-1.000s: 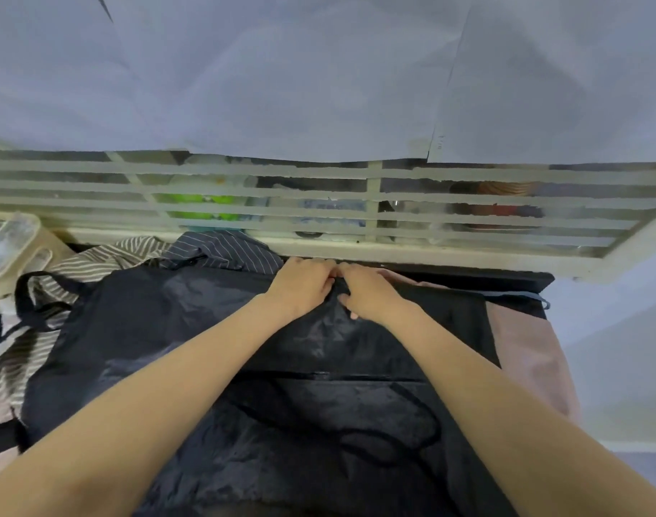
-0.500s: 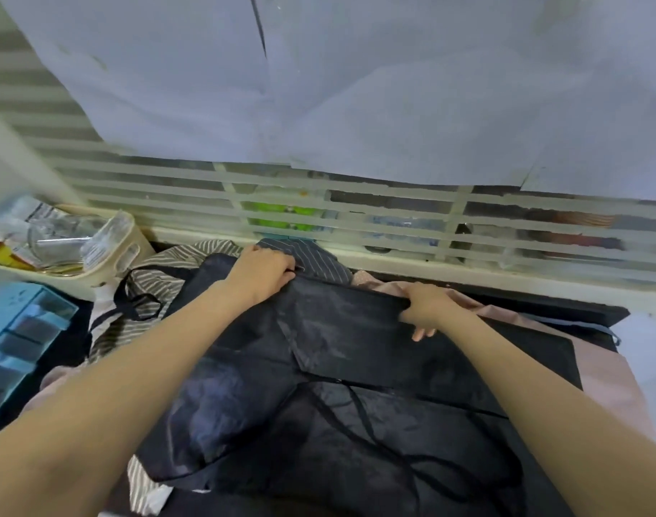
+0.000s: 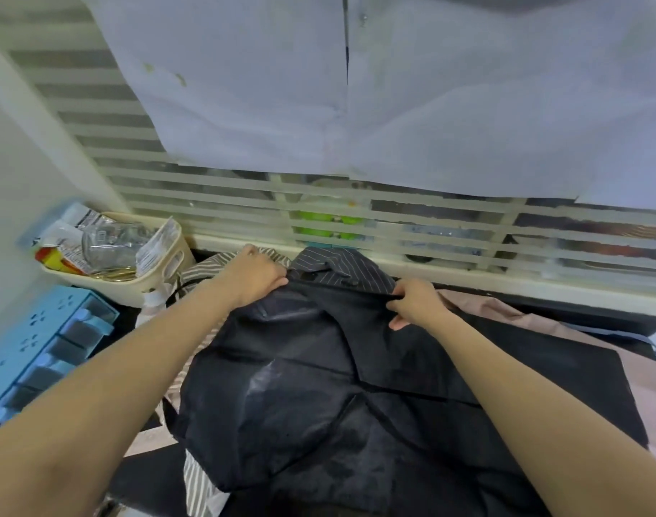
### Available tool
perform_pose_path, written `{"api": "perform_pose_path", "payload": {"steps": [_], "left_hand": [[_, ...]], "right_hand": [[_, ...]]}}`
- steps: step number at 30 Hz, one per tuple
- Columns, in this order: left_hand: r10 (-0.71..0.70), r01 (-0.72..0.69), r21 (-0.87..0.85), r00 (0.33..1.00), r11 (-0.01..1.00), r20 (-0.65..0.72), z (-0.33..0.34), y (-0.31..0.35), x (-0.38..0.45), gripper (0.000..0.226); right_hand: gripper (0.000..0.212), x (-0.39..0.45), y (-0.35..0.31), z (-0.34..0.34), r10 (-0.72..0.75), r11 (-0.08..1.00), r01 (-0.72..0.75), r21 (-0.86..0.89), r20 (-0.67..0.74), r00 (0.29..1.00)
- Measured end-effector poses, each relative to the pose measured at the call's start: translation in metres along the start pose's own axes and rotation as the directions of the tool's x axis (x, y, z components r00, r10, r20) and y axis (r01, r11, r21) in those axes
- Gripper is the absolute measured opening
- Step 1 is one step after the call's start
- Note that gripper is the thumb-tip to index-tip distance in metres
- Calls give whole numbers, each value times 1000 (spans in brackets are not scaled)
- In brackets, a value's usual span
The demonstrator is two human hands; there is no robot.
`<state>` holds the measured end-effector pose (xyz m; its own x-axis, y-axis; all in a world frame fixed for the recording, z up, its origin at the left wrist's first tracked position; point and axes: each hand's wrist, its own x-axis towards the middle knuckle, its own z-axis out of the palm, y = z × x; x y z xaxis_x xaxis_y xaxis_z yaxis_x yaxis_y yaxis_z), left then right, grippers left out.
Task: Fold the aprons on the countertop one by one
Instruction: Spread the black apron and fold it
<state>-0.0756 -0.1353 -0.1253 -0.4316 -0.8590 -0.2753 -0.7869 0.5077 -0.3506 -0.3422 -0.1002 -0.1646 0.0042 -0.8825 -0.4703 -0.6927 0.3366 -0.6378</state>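
Your left hand (image 3: 257, 272) and right hand (image 3: 416, 302) both pinch the far edge of the black apron (image 3: 319, 386) at frame centre. A striped apron (image 3: 341, 268) lies behind it; a beige basket (image 3: 162, 270) stands upper left.

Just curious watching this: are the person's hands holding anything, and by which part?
Both grip the black apron along its far edge: the left hand at the left end, the right hand pinching it further right.

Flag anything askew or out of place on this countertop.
The black apron lies rumpled, not flat, its left side bunched over the striped aprons; both hands grip its far edge. Nothing looks spilled or torn.
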Motion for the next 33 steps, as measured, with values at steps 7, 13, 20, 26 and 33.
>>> {"api": "perform_pose_path", "payload": {"steps": [7, 13, 20, 26, 33], "left_hand": [[-208, 206, 50, 978, 977, 31, 2, -68, -42, 33], [-315, 315, -42, 949, 948, -2, 4, -57, -38, 34], [140, -195, -312, 971, 930, -191, -37, 75, 27, 45], [186, -157, -353, 981, 923, 51, -43, 135, 54, 54], [-81, 137, -371, 983, 918, 162, -23, 138, 59, 40]], "right_hand": [[12, 11, -9, 11, 54, 989, -60, -137, -48, 997], [8, 7, -19, 20, -1, 971, 1, -240, 2, 1000], [41, -4, 11, -9, 45, 988, -36, -152, 55, 997], [57, -17, 78, -59, 156, 970, -147, -196, 30, 987], [66, -14, 139, -79, 179, 969, -163, -186, 74, 981]]}}
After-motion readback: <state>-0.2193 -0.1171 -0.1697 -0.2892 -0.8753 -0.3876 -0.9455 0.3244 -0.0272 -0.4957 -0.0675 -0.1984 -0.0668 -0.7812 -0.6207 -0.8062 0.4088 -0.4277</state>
